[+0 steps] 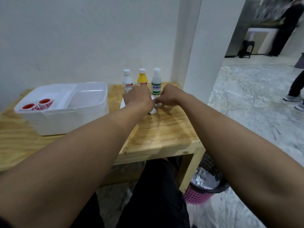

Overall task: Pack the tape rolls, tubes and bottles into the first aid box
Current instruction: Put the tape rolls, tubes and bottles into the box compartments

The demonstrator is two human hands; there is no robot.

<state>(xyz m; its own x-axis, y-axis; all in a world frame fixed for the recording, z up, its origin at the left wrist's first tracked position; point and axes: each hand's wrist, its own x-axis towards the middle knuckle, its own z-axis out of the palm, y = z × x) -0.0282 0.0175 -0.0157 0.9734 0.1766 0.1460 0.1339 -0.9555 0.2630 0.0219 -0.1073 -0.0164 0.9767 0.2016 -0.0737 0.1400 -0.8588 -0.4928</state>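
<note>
A white first aid box (49, 119) stands open on the left of the wooden table (164, 132). Two red-cored tape rolls (36, 105) lie in its left compartment. Three bottles stand by the wall: a white one (127, 79), a yellow one (142, 78) and a clear one with a green label (156, 83). In front of them my left hand (137, 97) and my right hand (169, 96) both close over small white tubes (154, 109) lying on the table. The hands hide most of the tubes.
A white wall and pillar (195, 63) stand right behind the table. A pink and black basket (204, 190) sits on the floor under the table's right corner. People stand on the marble floor at the far right.
</note>
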